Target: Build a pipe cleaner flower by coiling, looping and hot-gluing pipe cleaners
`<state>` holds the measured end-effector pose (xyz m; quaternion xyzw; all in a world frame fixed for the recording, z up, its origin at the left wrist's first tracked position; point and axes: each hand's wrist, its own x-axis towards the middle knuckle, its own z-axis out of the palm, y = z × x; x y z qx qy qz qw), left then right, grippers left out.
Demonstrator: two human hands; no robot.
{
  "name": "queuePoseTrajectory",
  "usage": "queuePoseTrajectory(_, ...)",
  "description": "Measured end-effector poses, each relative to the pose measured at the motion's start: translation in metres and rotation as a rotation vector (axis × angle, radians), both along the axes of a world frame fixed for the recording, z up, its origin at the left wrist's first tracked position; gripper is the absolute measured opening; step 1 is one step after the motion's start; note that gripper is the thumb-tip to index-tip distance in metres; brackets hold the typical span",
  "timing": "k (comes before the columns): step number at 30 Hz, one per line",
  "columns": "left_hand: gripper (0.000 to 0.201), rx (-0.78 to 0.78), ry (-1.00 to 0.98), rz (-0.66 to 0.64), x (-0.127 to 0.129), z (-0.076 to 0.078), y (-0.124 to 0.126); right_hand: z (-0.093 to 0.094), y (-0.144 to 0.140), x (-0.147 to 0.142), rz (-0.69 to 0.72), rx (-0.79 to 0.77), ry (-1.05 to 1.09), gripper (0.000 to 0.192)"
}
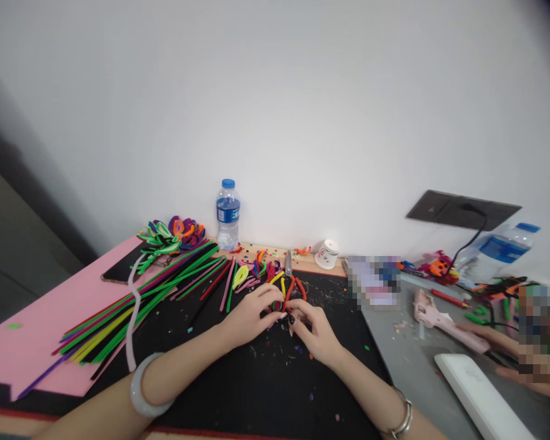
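Observation:
My left hand [255, 310] pinches a small coiled piece of fuzzy pipe cleaner [278, 305], which shows red, green and dark colours. Close against it, my right hand [317, 335] has its fingers pressed together at the piece's right side; the fingers partly hide it. Just behind my fingers lies a pair of scissors [289, 264] with red handles, blades pointing to the wall. A yellow-green looped pipe cleaner [241, 278] rests left of the scissors, among short coloured pieces. The long straight pipe cleaners [165, 300] are spread in a bundle left of my hands.
A black mat [238, 385] covers the table. At the wall stand a water bottle [228, 217] and a paper cup [327, 254]. Looped pipe cleaners [165, 237] lie by a phone [119, 269]. On the right, a co-worker's hand [499, 342] is near a pink glue gun [449, 324] and a white case [481, 394].

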<state>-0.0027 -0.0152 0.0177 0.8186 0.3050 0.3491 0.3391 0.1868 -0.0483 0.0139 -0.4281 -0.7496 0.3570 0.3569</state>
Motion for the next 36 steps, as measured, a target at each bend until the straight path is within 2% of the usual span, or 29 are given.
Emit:
queuePoseTrajectory(21,0.019,-0.028,-0.037,0.009,0.001,-0.001,0.0,-0.001,0.0,-0.002,-0.058,0.02,-0.024,0.019)
queuePoseTrajectory(25,0.019,-0.032,-0.051,0.02,0.001,-0.002,0.0,0.004,0.004,0.004,-0.163,0.093,-0.081,0.019)
queuePoseTrajectory(29,0.018,-0.037,-0.081,0.014,0.001,-0.001,-0.001,0.017,0.01,0.017,-0.305,0.188,-0.145,0.021)
queuePoseTrajectory(36,0.017,-0.039,-0.076,-0.005,0.0,-0.001,-0.002,0.043,0.023,0.064,-0.559,0.403,-0.447,0.022)
